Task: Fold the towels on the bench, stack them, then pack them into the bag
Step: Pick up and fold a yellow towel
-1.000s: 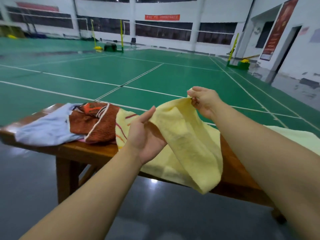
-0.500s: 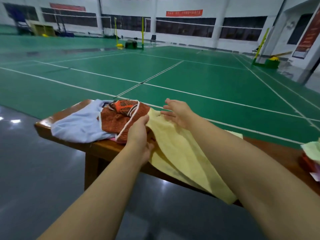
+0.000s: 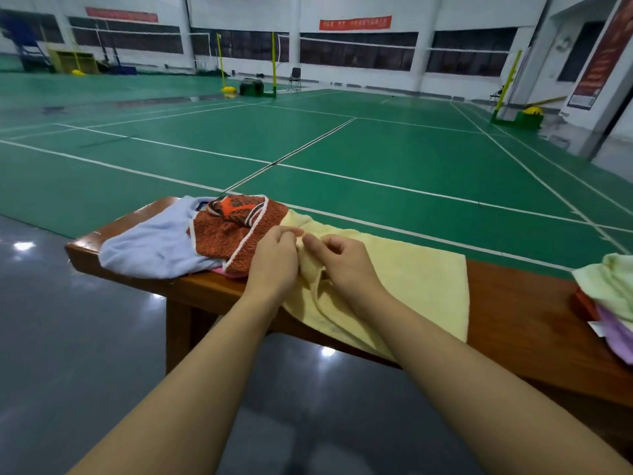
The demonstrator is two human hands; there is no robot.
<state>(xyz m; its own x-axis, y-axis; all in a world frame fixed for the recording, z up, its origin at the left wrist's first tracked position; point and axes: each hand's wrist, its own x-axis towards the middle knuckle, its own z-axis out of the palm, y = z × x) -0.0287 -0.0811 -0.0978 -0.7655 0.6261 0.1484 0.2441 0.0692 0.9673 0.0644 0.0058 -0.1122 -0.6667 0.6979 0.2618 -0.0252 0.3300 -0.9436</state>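
1. We stand at a wooden surface [image 3: 513, 313] in a sports hall; green courts with white lines run toward 12 o'clock, grey floor lies below us.
2. A yellow towel [image 3: 411, 279] lies spread mid-surface, its near edge hanging over the front.
3. Our left hand [image 3: 272, 258] and right hand [image 3: 346, 265] pinch a bunched fold of it, each grip closed on cloth, hands nearly touching.
4. At 10 o'clock lie a pale blue towel [image 3: 154, 248] and a rust-brown towel [image 3: 236, 231]; at 3 o'clock sits a pile of towels [image 3: 609, 296].
5. Red banners hang on the far wall; their writing is too blurred to read.
6. A half-second ago the right hand lay open on the towel; now it pinches, and the towel lies flatter.
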